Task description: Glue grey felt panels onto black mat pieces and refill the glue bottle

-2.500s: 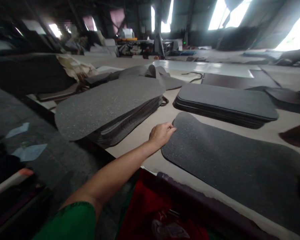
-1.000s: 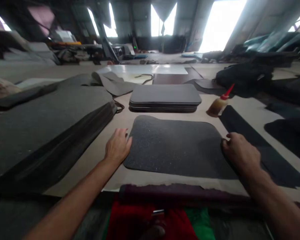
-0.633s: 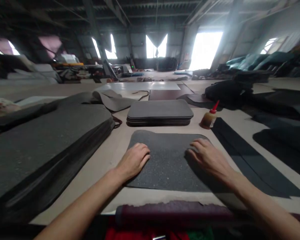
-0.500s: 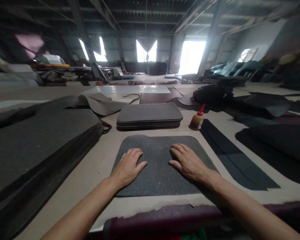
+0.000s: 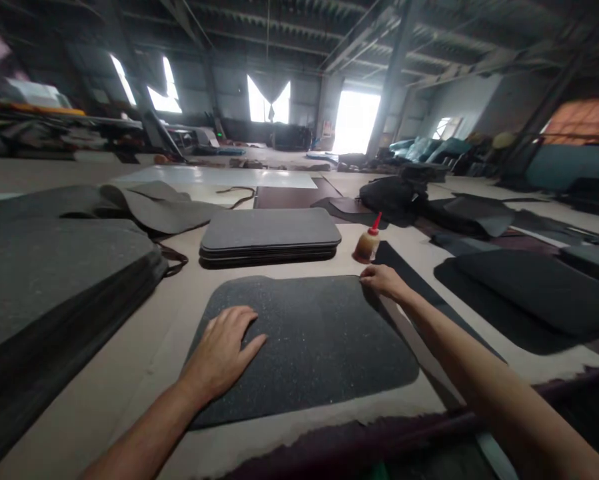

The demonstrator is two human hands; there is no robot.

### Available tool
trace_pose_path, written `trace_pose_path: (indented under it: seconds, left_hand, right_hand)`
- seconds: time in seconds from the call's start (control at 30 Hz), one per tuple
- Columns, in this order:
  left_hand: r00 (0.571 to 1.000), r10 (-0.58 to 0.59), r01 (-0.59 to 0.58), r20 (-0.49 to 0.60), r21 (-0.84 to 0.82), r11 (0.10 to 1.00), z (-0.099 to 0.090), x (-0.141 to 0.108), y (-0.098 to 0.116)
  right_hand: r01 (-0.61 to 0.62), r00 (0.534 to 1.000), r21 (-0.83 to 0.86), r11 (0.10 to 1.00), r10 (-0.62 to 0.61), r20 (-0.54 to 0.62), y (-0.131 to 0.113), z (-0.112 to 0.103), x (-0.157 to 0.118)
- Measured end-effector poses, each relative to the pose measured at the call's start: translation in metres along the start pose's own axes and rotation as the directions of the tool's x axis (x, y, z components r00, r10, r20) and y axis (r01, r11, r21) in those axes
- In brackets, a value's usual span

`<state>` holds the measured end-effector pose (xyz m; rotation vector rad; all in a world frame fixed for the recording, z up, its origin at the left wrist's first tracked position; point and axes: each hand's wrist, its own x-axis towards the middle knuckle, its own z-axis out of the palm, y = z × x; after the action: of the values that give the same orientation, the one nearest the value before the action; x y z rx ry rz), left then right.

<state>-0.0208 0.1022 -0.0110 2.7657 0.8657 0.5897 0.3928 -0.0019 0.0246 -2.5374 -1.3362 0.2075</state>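
A dark grey speckled mat (image 5: 304, 347) with rounded corners lies flat on the table in front of me. On its left side rests my left hand (image 5: 224, 347), open, palm down, with the thumb held apart from the fingers. My right hand (image 5: 383, 280) is at the mat's far right corner, its fingers closed in a pinch on the edge. The fingertips are partly hidden there. Just beyond that hand stands a glue bottle (image 5: 366, 247) with a red pointed nozzle and brown contents. Behind the mat is a neat stack of grey mats (image 5: 272, 228).
A thick pile of dark sheets (image 5: 54, 280) fills the left of the table (image 5: 144, 380). A long dark strip (image 5: 429, 293) lies under my right forearm. More black pieces (image 5: 519, 287) lie at the right. A torn purplish edge (image 5: 339, 443) runs along the table's front.
My right hand has gone from lying flat on the mat to pinching its far right corner. The left hand still lies on the mat. The view has turned slightly right.
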Motion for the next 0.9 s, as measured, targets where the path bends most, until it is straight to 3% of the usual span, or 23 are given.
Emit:
trace_pose_path:
  seconds: [0.2,0.33,0.47,0.6,0.7,0.9]
  left_hand:
    - [1.0,0.005,-0.005,-0.004,0.009,1.0,0.0,0.001,-0.002]
    - [1.0,-0.004,0.004,0.004,0.012,1.0,-0.001,0.001,-0.001]
    - [1.0,0.002,-0.002,-0.007,0.009,1.0,0.0,0.001,-0.002]
    - [1.0,0.01,-0.01,-0.009,0.001,1.0,0.0,0.0,-0.002]
    - [1.0,0.008,-0.007,-0.009,0.01,1.0,-0.001,0.0,-0.002]
    - [1.0,0.003,-0.006,0.024,0.144,0.99,0.004,0.0,-0.004]
  right_hand:
    - [-0.039,0.99,0.04,0.998,0.033,0.139,0.004,0.002,0.017]
    - [-0.021,0.986,0.05,0.999,0.013,0.165,0.002,-0.001,0.02]
    - [0.012,0.998,0.028,1.0,-0.013,0.062,0.002,0.004,0.01]
    - [-0.026,0.995,-0.009,1.0,0.025,-0.094,0.005,0.014,-0.002]
    - [-0.033,0.989,-0.01,0.999,0.031,-0.146,0.006,0.019,-0.007]
    - [-0.008,0.957,0.015,1.0,0.012,-0.288,-0.002,0.007,-0.022]
